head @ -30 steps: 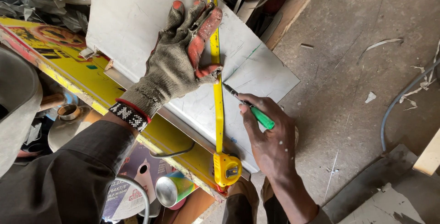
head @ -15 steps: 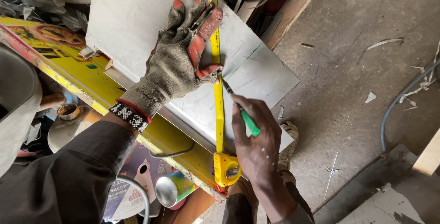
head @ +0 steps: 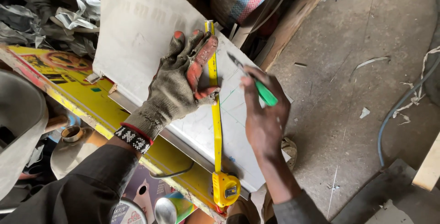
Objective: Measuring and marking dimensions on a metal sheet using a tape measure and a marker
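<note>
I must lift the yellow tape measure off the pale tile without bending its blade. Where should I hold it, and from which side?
Probably grip the yellow tape measure's boxy case, hanging free past the pale tile's near edge, from that near side. The gloved left hand pins the thin blade, and the bare right hand with the green pen is beside it.

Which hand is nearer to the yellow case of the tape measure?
Right. The right hand, holding a green marker, is just above and right of the case. The gloved left hand presses the tape farther up the tile.
</note>
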